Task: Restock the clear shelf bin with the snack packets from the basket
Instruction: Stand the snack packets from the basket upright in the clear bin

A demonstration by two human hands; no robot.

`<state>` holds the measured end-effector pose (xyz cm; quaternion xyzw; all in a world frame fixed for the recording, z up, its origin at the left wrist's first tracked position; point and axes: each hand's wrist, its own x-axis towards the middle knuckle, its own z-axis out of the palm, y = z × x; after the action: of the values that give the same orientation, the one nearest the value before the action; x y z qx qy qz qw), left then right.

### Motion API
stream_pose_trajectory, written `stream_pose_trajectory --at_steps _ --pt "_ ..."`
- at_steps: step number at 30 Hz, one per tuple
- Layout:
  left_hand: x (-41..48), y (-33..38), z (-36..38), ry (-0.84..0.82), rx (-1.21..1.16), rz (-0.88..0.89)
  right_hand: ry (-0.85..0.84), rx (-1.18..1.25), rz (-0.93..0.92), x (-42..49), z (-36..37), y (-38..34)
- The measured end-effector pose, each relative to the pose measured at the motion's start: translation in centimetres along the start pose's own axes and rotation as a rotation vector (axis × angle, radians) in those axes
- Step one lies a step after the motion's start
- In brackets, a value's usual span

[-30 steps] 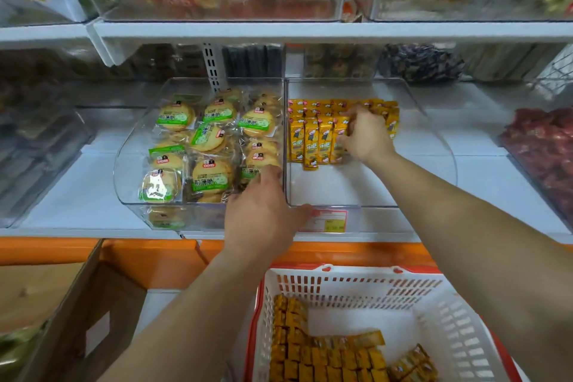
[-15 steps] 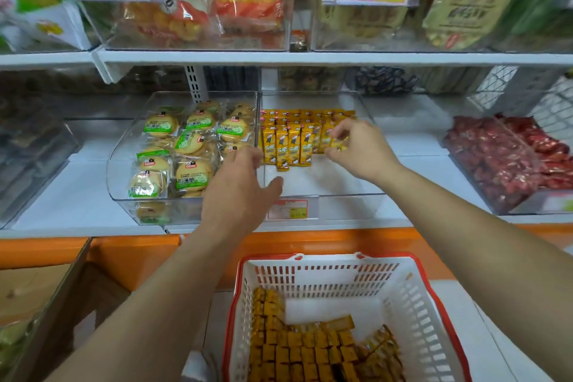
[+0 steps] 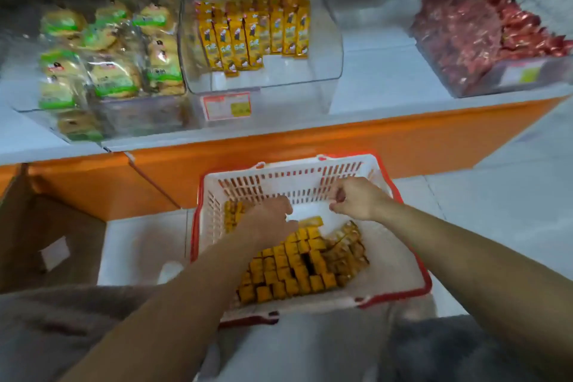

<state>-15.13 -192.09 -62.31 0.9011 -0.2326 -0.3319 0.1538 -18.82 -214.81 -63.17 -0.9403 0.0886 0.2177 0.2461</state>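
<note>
The white basket with a red rim (image 3: pixel 400 285) stands on the floor below the shelf and holds several yellow snack packets (image 3: pixel 294 270) stood on end. My left hand (image 3: pixel 266 222) is down inside it on the packets at the far left; its fingertips are hidden, so a grip cannot be made out. My right hand (image 3: pixel 356 198) hovers over the basket's far wall with fingers loosely curled and nothing in them. Up on the shelf, the clear bin (image 3: pixel 336 49) has rows of the same yellow packets (image 3: pixel 248 31) at its back and bare floor in front.
A clear bin of wrapped buns (image 3: pixel 108 71) sits left of the target bin, and a bin of red packets (image 3: pixel 465 40) is at the right. A price label (image 3: pixel 226 105) is on the bin's front. An orange shelf base (image 3: pixel 372 136) runs below. A cardboard box (image 3: pixel 37 242) stands at left.
Both hands left the shelf bin and came down into the basket. The view tilted downward, so the upper shelf dropped out of sight.
</note>
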Motion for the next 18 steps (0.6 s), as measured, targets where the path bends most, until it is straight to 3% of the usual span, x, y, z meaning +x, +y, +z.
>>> stream_pose_trajectory --at_steps 4,9,13,18 --pt "3.5 -2.7 5.5 -0.05 0.035 -0.043 -0.123 0.005 0.127 2.6 6.6 4.1" --pt "8.4 -4.8 8.9 0.087 -0.02 -0.124 -0.17 0.022 0.28 6.1 11.3 7.9" --pt "13.1 -5.2 10.5 0.101 -0.027 -0.094 -0.237 0.013 0.323 8.6 13.2 9.8" --pt "17.2 -4.9 11.8 -0.231 -0.094 -0.162 -0.318 -0.244 0.237 9.8 14.6 11.0"
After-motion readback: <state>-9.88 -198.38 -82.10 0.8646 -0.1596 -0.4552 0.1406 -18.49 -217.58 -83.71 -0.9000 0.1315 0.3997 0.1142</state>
